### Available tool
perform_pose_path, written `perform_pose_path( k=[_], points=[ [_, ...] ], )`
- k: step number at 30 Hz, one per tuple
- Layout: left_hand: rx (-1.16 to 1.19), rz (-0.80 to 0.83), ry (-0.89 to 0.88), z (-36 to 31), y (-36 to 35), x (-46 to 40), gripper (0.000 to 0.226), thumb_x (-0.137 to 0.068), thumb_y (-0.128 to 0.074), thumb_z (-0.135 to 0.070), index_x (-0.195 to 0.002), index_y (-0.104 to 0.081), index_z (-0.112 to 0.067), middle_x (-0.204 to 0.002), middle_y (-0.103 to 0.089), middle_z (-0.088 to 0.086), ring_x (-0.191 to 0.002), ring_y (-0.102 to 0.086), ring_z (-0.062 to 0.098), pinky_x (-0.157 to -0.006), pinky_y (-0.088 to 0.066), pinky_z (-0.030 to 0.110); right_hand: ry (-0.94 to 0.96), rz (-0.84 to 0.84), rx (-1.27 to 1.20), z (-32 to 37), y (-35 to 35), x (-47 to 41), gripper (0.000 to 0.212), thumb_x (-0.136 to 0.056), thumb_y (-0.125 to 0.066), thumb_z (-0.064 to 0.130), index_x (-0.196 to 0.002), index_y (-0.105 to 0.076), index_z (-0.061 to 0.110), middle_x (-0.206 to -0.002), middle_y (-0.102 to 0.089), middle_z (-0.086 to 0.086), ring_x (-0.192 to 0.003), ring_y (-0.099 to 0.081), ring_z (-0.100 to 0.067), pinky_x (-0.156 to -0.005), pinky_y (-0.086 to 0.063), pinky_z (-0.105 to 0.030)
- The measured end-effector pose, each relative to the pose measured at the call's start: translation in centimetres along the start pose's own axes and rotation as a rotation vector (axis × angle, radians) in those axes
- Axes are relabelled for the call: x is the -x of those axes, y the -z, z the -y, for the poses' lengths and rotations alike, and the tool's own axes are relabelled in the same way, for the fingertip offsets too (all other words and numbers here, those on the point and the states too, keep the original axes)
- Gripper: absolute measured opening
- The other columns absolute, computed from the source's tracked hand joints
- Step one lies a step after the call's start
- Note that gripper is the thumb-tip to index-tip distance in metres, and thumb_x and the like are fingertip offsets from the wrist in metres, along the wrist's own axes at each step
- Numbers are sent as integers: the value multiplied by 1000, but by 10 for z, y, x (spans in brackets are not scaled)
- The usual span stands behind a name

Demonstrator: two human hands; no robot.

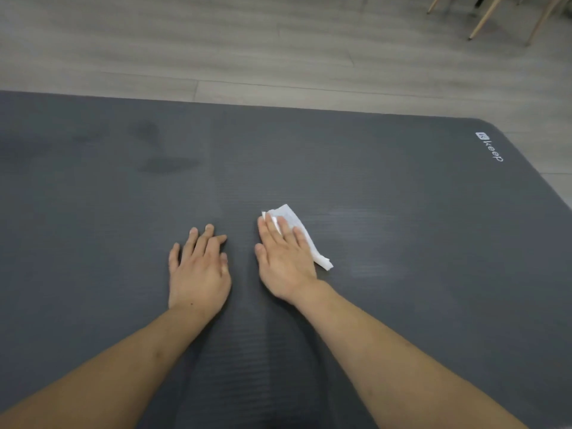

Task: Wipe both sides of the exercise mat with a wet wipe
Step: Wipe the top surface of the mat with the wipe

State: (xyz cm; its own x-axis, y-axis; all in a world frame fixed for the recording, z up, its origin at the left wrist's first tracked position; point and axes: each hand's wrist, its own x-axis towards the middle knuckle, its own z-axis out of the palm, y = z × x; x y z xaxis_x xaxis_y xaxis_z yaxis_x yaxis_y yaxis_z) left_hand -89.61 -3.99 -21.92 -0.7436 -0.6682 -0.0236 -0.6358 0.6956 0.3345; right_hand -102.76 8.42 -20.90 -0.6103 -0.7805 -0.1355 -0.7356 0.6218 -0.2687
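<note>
A dark grey exercise mat (pixel 371 181) lies flat on the floor and fills most of the view; a white "keep" logo sits near its far right corner. My right hand (pixel 284 258) presses flat, fingers straight, on a crumpled white wet wipe (pixel 297 224) near the mat's middle. The wipe sticks out beyond my fingertips and past the hand's right side. My left hand (pixel 199 267) rests flat on the mat just to the left, fingers straight, holding nothing. Faint damp streaks show on the mat to the right of the wipe.
Grey wood-look floor (pixel 247 51) lies beyond the mat's far edge. Pale wooden chair legs (pixel 486 17) stand at the top right corner. Darker patches mark the mat at the far left.
</note>
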Motion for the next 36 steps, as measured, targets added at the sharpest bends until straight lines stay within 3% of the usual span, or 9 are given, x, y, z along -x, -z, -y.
perform_pose_path(
  k=[6,12,14,17,20,24,28,32,36],
  points=[
    [3,-5,-187,40,9,-1,42,-102,-35,-19,-136,-59,-22,-162,-41,-4,-152,-32,16,-123,-22,40,121,60,-253,-34,20,11,57,-111,-30,32,-164,-10,26,-170,3,14,-156,5,-3,-128,3,-33],
    [-11,-86,-167,33,8,4,44,-92,-38,-20,-129,-62,-24,-157,-48,-6,-149,-38,12,-121,-25,38,123,-218,-520,-31,17,11,57,-96,-41,-12,-147,-47,14,-156,-37,12,-140,-24,17,-118,-22,-15],
    [-5,-100,-165,36,7,4,43,-92,-38,-21,-128,-62,-23,-156,-49,-6,-148,-38,11,-121,-26,39,99,-321,-531,-33,14,10,55,-91,-42,-18,-137,-54,9,-153,-45,3,-139,-38,4,-114,-27,-13],
    [-9,-109,-178,36,3,4,38,-94,-51,-15,-129,-63,-22,-156,-49,-5,-149,-38,12,-121,-26,40,19,-441,-480,-42,12,4,42,-94,-52,-11,-131,-60,5,-141,-55,-6,-130,-50,-19,-112,-37,-26],
    [-23,-128,-178,35,4,3,38,-94,-53,-15,-130,-62,-23,-157,-48,-6,-149,-36,11,-121,-26,40,-142,-372,-393,-44,12,0,42,-96,-62,2,-137,-58,7,-129,-51,-7,-120,-47,-26,-102,-44,-37],
    [2,-129,-187,36,5,3,36,-96,-50,-17,-130,-61,-25,-158,-47,-7,-150,-35,12,-121,-26,40,-268,-302,-251,-37,16,-2,16,-97,-64,14,-112,-69,8,-115,-51,-8,-112,-45,-29,-97,-44,-41],
    [29,-119,-182,37,5,2,35,-100,-47,-16,-131,-61,-23,-158,-46,-5,-150,-35,14,-122,-24,40,-201,-269,-237,-16,22,9,9,-97,-64,21,-89,-66,18,-99,-57,-1,-96,-57,-27,-88,-48,-45],
    [342,-139,-185,18,9,7,23,-105,-52,-22,-121,-67,-19,-132,-65,-2,-128,-55,19,-112,-40,39,-185,-333,-523,4,29,28,13,-96,-62,21,-84,-60,26,-85,-64,9,-82,-61,-13,-79,-51,-35],
    [1047,126,143,-37,15,18,42,-97,-68,-34,-135,-59,-19,-112,-74,-7,-104,-70,8,-97,-54,30,-207,-377,-799,18,36,37,12,-96,-63,15,-86,-63,22,-81,-68,7,-77,-63,-9,-72,-49,-26]
  ],
)
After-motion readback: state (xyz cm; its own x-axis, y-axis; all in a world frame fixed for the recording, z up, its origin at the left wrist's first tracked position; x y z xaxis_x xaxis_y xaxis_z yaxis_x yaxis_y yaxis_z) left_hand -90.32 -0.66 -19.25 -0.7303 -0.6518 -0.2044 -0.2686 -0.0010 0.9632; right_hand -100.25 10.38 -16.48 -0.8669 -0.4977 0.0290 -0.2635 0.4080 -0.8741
